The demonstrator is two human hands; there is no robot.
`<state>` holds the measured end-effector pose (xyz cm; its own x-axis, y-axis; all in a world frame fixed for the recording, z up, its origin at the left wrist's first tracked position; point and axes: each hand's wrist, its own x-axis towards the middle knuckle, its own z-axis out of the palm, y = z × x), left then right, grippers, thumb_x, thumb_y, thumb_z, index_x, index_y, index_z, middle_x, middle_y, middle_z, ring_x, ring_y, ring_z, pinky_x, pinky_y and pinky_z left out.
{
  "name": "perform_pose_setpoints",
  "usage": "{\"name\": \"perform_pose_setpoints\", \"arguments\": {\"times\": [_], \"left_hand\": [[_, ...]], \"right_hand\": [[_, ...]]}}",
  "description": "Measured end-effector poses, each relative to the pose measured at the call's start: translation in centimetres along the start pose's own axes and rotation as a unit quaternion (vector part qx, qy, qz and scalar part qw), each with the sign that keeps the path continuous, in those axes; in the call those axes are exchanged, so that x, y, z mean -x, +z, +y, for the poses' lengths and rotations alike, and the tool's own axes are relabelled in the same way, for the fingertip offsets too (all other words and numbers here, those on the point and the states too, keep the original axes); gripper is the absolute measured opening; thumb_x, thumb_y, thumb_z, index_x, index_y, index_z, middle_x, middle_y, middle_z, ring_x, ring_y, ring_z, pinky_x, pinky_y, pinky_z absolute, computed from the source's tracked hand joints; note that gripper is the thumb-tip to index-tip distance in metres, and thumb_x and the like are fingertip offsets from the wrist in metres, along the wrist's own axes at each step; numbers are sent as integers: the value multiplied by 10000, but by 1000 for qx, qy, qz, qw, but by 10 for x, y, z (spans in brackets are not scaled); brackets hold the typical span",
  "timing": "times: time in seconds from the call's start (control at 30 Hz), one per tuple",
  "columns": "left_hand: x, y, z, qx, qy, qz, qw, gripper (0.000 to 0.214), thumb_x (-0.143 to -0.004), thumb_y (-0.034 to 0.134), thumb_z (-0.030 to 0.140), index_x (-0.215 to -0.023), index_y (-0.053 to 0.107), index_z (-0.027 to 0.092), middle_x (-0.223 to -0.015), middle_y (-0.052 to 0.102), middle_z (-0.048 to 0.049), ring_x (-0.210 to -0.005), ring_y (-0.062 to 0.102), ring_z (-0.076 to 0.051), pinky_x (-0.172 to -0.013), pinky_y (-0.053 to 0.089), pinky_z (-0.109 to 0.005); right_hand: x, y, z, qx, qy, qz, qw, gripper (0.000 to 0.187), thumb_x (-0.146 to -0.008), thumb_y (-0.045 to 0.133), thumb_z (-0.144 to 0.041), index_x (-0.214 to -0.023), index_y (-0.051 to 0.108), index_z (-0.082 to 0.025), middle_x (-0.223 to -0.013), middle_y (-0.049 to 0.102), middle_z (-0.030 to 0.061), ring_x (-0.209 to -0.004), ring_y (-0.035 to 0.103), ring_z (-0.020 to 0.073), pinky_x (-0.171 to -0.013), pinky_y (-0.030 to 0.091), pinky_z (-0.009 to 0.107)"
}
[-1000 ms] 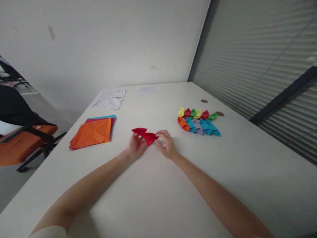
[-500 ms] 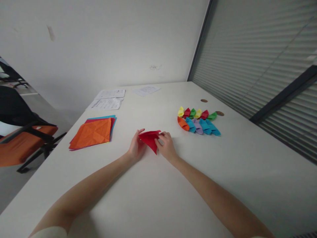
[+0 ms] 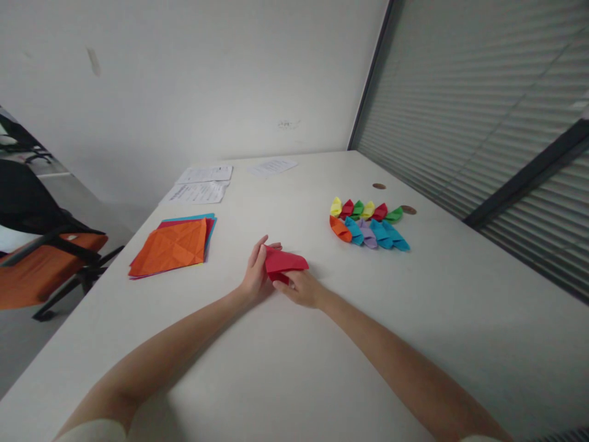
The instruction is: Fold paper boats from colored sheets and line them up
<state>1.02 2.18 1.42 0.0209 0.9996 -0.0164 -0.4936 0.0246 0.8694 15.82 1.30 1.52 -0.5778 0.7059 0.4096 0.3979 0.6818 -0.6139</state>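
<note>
A folded red paper sits between both my hands at the middle of the white table. My left hand grips its left edge, fingers curled up against it. My right hand holds the paper's lower right side from beneath, fingers closed on it. The paper lies low, just above the tabletop.
A stack of flat coloured sheets, orange on top, lies to the left. Several small folded paper shapes in many colours lie in two rows at the right. Printed white pages lie at the far edge. An orange chair stands left of the table.
The red paper has been turned and folded from a long pointed shape into a compact flat piece. My right hand has dropped from its top to under its lower right side.
</note>
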Motion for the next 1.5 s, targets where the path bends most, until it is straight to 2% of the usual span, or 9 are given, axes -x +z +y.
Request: {"name": "perform_pose_setpoints", "arguments": {"times": [0.17,0.4,0.67,0.9,1.03,1.23,1.33,1.4,1.5], "left_hand": [[2,0,2,51,-106,-49,992,485,-872,484,618,-1165,550,238,-1127,680,-98,-981,668,-243,-913,509,-443],[0,0,-1,35,-67,-30,997,413,-862,547,555,-909,645,156,-1063,712,-115,-977,669,-242,-921,506,-392],[2,2,2,8,-11,-29,999,385,-822,644,497,-1017,665,166,-1041,723,-110,-958,664,-229,-861,509,-347],[2,6,4,24,-3,10,1000,307,-743,747,439,-746,623,158,-661,600,11,-584,541,-95,-548,440,-200],[-2,3,7,9,-15,23,1000,287,-708,768,413,-785,664,156,-692,594,4,-581,512,-88,-501,408,-186],[-14,-8,8,2,-52,74,996,248,-683,763,330,-810,673,137,-719,637,-8,-595,542,-95,-510,426,-188],[-17,-12,9,8,-75,86,993,235,-699,741,308,-815,657,121,-728,670,-32,-622,594,-125,-581,482,-228],[-18,-12,10,-16,-93,94,991,248,-711,734,317,-840,657,120,-719,678,-41,-608,605,-137,-581,491,-248],[-18,-12,10,-59,-92,103,989,309,-684,766,367,-861,659,137,-698,676,-32,-575,598,-134,-549,480,-246]], "right_hand": [[2,0,3,25,23,-32,999,348,-938,457,-469,-982,660,-189,-913,703,81,-893,638,236,-829,486,362],[3,4,7,82,10,-40,996,451,-931,412,-550,-985,631,-160,-1009,687,141,-988,613,294,-867,478,416],[2,0,6,107,-30,-30,993,473,-931,396,-565,-1002,647,-170,-1022,683,128,-1021,586,292,-893,462,420],[3,5,11,164,-27,-2,986,531,-951,351,-565,-836,670,-155,-868,710,136,-918,623,276,-842,447,379],[2,5,11,169,-49,21,984,567,-969,294,-535,-832,681,-143,-859,711,145,-888,620,276,-838,446,394],[0,-4,8,142,-104,85,981,415,-961,361,-436,-1004,671,-162,-990,671,123,-987,544,278,-905,422,461],[-3,-4,9,98,-45,213,971,326,-937,448,-332,-1182,611,-191,-1073,611,117,-1022,528,254,-921,435,448],[-7,-4,12,65,18,303,950,431,-872,558,-304,-1291,534,-207,-1155,548,130,-1089,504,260,-929,451,441],[-13,-8,21,11,87,326,941,674,-725,671,-237,-1362,457,-188,-1221,497,151,-1090,512,268,-855,496,421]]}}
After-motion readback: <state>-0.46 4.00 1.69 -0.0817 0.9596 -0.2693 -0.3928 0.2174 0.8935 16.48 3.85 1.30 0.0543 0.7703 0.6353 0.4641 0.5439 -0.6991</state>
